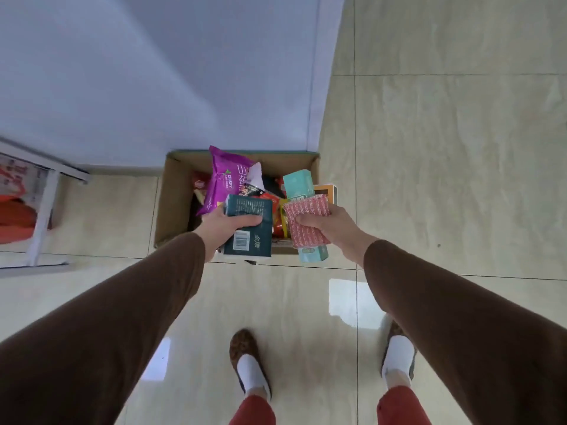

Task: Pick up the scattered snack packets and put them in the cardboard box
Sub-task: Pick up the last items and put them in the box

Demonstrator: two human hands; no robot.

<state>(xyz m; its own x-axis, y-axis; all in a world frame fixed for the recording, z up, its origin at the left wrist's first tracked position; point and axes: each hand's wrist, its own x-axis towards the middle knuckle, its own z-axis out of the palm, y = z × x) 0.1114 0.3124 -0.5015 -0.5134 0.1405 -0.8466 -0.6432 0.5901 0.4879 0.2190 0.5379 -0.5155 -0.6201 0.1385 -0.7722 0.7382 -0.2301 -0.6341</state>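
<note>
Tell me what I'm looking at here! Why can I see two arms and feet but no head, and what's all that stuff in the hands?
The camera is worn on a person's head and looks down, so you see what they see: their own arms in brown sleeves, and their feet in slippers on the shiny tiled floor. There is only this one picture, and no machine, just two bare hands.

The left hand grips a dark green packet with a barcode on it, and seems to hold the purple snack bag too. The right hand grips a pink patterned packet with a mint-green box behind it.

Both hands are over an open cardboard box standing on the floor by the wall. It already has more snack packets inside.
</note>
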